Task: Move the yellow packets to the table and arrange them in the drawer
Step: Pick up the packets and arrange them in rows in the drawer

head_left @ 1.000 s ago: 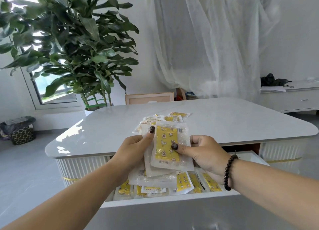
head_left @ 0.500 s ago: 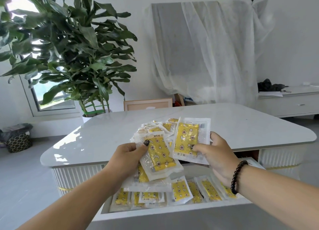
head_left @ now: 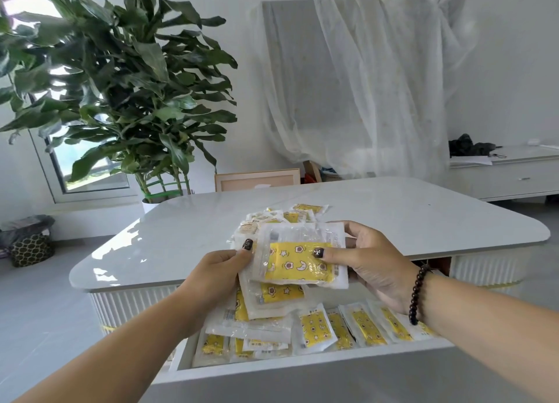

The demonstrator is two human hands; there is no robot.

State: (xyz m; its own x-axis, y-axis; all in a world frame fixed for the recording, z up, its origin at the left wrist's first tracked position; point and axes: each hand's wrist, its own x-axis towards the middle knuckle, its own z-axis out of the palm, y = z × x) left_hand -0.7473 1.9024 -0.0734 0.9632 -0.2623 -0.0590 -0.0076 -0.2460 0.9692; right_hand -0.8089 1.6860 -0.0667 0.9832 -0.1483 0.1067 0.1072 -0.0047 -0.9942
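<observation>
Packets are mid-sort: the left hand [head_left: 220, 269] grips a fanned stack of yellow packets [head_left: 266, 299] by its left edge, thumb on top, while the right hand [head_left: 372, 263] pinches the top packet [head_left: 299, 262] with thumb above and fingers curled beneath, both held above the open drawer [head_left: 302, 364]. More packets lie heaped on the table [head_left: 423, 221] just behind, and a row already stands in the drawer [head_left: 357, 327]. Judging by this, the arranging step is in hand, and next the top packet needs sliding free and tucking upright into that row.

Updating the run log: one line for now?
left hand: holds packet stack | right hand: grips top packet | drawer: open
</observation>
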